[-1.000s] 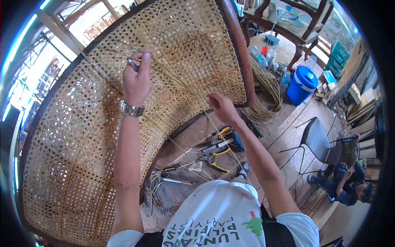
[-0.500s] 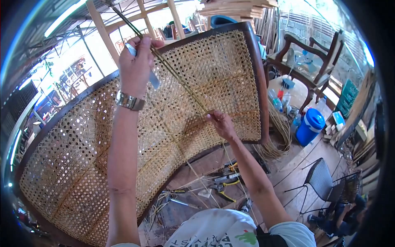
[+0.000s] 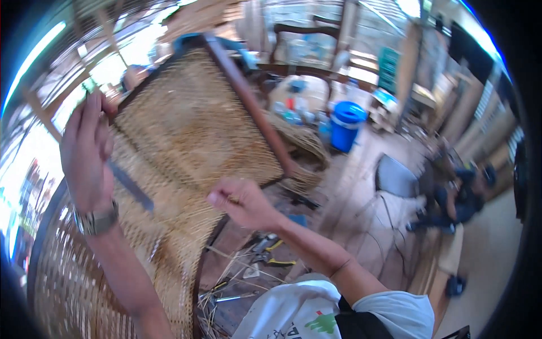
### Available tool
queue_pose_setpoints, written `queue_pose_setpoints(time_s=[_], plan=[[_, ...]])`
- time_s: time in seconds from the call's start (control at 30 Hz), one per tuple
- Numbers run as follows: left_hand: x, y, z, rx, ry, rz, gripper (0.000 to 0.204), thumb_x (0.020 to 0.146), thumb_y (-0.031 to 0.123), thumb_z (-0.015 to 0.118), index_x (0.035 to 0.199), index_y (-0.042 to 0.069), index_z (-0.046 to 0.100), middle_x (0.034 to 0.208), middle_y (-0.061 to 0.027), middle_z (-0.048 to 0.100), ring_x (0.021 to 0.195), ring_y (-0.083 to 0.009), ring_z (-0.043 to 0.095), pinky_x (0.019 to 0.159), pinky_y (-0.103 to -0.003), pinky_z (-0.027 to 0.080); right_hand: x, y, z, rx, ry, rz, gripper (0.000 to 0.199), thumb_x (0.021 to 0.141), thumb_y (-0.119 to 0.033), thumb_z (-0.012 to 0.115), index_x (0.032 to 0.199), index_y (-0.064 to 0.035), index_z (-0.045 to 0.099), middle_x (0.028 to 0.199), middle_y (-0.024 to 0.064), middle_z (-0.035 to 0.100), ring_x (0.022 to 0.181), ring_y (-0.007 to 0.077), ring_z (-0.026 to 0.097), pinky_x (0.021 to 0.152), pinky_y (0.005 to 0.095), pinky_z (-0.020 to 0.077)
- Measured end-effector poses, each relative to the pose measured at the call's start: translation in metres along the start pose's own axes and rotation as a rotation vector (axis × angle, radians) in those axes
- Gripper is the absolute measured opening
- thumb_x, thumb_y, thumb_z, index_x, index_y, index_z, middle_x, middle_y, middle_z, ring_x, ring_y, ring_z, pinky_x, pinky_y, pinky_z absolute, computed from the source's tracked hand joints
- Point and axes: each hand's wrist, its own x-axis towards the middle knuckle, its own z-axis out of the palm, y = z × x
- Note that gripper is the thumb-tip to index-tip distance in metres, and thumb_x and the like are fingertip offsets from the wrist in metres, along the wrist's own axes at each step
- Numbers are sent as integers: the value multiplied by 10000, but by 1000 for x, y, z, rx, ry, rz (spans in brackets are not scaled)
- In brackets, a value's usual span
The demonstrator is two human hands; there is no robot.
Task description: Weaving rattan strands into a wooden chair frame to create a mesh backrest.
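A large curved panel of woven cane [image 3: 175, 113] in a dark wooden frame [image 3: 248, 96] stretches before me, blurred by motion. My left hand [image 3: 87, 152], with a metal watch on its wrist, is raised over the panel's far left part. Its fingers are closed on a knife, whose flat grey blade [image 3: 132, 187] points down over the weave. My right hand [image 3: 245, 202] is closed just above the panel's near curved edge. A bit of greenish cane strand [image 3: 233, 199] shows between its fingers; the rest of the strand is lost in blur.
Pliers [image 3: 280, 262], other tools and loose cane strips [image 3: 228, 265] lie below the near edge. A cane bundle [image 3: 299, 147] hangs beyond the right corner. Further off are a blue bucket [image 3: 345, 127], a wooden armchair [image 3: 307, 28], a dark chair [image 3: 396, 176] and a blurred person [image 3: 466, 198].
The view has swung to the right. My left hand, with the knife, now shows further left and lower; my right hand has drawn back from the weave toward me, also further left in view.
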Motion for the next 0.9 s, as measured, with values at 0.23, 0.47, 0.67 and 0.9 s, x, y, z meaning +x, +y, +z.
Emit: queue_pose_setpoints(time_s=[0.23,0.47,0.67,0.9], plan=[[-153,-215,98,183,-268,154,270,1314,252,733,1177,42,832,991,18,765,801,-70,580,722,-297,461,-195,73,-53,42,113,285,266,1262,-285,803,1274,-21,833,1018,119,758,947,163,689,836,418,575],[-234,-334,158,-82,-180,-475,278,1324,286,721,1286,42,850,1039,2,788,893,-57,621,729,-277,444,-281,82,-120,-95,114,118,348,1225,-341,829,1160,1,808,1020,160,747,948,348,732,877,486,580],[-203,-441,169,-56,18,-395,269,1309,272,745,1387,41,859,1089,1,819,760,-28,581,648,-238,422,-253,167,-143,-274,3,377,660,1286,-594,649,1087,24,768,896,233,720,943,467,741,918,580,569],[-219,-583,215,45,-541,-252,229,1301,188,748,1232,-15,830,1015,-15,810,845,-97,680,775,-306,561,-125,323,-117,-367,33,638,642,1362,-556,480,1574,13,688,1143,217,834,1041,387,766,1052,544,575]])
